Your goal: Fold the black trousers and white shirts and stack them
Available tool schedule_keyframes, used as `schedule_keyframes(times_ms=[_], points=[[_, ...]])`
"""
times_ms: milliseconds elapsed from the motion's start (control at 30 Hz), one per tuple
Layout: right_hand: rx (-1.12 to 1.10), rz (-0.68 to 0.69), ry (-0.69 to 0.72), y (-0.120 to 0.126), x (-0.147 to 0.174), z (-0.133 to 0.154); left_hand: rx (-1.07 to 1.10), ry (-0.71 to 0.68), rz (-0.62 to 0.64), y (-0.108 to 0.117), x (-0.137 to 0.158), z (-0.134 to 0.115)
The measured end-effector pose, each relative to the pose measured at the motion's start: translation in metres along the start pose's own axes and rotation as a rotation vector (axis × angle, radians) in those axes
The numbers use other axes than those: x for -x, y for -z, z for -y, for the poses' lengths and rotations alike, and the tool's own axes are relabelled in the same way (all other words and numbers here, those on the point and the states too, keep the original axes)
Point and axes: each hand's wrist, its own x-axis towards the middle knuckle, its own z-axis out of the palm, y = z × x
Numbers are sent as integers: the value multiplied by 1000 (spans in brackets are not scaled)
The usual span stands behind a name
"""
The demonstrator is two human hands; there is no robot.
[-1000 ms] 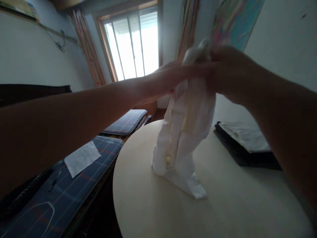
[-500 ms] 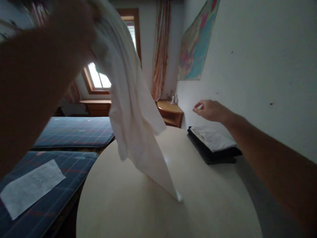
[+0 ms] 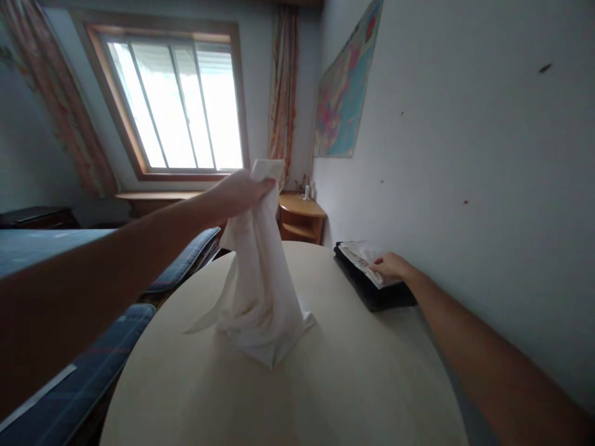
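My left hand [image 3: 248, 189] is closed around the upper part of a white garment [image 3: 267, 279] and holds it upright. Its lower part bunches in loose folds on the round, pale table [image 3: 372, 365]. A corner of the cloth sticks up above the fingers. At the table's right side, my right hand [image 3: 390, 266] is at a folded white garment [image 3: 357, 254], its thumb and fingertips pinched at the cloth. That garment lies on top of folded black cloth [image 3: 367, 294]. What kind of garments these are, I cannot tell.
The white wall [image 3: 441, 155] with a map [image 3: 341, 93] runs close along the right. Plaid mattresses [image 3: 111, 341] lie left of the table, a paper [image 3: 39, 396] on the nearer one. A wooden corner shelf [image 3: 302, 214] and a window [image 3: 176, 105] are behind.
My left hand has lowered the white garment, and its bottom now gathers on the table. My right hand has come down from above the stack onto the folded white garment. The view has shifted.
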Motion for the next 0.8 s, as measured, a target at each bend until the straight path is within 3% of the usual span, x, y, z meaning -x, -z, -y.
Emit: schedule_keyframes(times_ms=[100,200,300,333,367,467,567,700,800], points=[[-36,-84,22,28,2,3,34,-18,166,-30,21,11],[-93,-297,35,69,13,17,173,-109,319,-47,26,22],[-341,-841,150,117,37,45,307,-182,408,-58,25,24],[-414,-964,215,132,47,57,329,-206,410,-61,25,22],[-457,-980,287,146,57,69,345,-234,401,-63,26,18],[-495,-822,450,181,82,103,369,-330,337,-67,31,4],[-558,-875,475,208,97,125,366,-392,296,-67,33,-6],[-393,-727,477,238,101,130,347,-346,217,-62,31,-3],[-360,-860,484,257,102,124,363,-277,77,-52,28,0]])
